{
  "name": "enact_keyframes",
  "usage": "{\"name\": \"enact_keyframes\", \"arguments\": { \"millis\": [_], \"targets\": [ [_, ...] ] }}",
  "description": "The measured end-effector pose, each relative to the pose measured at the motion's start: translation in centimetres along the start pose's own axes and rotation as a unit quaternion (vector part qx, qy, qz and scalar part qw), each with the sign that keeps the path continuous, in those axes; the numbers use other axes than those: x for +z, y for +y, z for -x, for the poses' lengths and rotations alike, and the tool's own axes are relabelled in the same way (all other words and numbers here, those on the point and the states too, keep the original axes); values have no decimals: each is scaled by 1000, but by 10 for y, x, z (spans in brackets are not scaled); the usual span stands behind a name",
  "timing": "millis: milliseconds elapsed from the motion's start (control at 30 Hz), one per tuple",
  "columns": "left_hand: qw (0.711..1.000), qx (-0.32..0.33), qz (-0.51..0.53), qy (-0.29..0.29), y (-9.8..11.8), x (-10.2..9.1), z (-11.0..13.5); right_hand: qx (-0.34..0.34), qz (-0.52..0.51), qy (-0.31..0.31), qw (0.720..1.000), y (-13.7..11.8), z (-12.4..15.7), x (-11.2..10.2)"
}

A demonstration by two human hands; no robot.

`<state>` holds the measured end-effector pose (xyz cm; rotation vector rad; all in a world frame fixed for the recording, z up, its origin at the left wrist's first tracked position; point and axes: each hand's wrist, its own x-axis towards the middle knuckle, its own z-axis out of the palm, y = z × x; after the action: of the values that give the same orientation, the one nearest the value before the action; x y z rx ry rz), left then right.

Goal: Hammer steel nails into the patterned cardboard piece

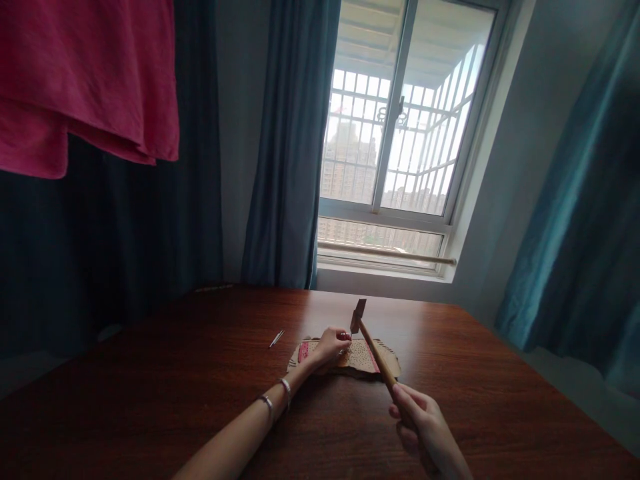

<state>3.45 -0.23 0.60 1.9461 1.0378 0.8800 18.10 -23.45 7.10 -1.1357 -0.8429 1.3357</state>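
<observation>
My right hand [425, 423] is wrapped round the wooden handle of a hammer [380, 357], which slants up and away to the left. The hammer's head is raised just above my left hand [333, 345]. My left hand is closed in a pinch on a small shiny dark-red object [344, 337], whose kind I cannot make out; the fingers partly hide it. Under that hand lies a torn piece of cardboard [357, 360], covered with many small dark holes or dots and marked with pink-red strips. My left forearm crosses the near side of the cardboard.
The cardboard lies on a dark red-brown wooden table [210, 400]. A few thin silvery rods [277, 339] lie left of it. Behind stand a barred window [390, 133] and blue curtains [295, 147]. A pink cloth [90, 80] hangs at upper left.
</observation>
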Motion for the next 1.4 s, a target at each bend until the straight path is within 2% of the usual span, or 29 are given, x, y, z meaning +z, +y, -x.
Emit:
{"name": "enact_keyframes", "arguments": {
  "millis": [500,667,1000,1133,1400],
  "targets": [
    [1000,21,-1,2,-6,1,-1,15,-15,-11,1000,-5,4,2],
    [1000,5,-19,0,-10,1,-4,14,0,-14,1000,-2,2,0],
    [1000,10,-5,-14,-9,1,-3,13,6,-8,1000,-11,7,8],
    [1000,25,6,-16,-8,1,-3,7,5,-5,1000,-10,7,9],
    [1000,8,12,-18,-5,1,-1,6,3,-21,1000,-6,2,6]
  ]
}}
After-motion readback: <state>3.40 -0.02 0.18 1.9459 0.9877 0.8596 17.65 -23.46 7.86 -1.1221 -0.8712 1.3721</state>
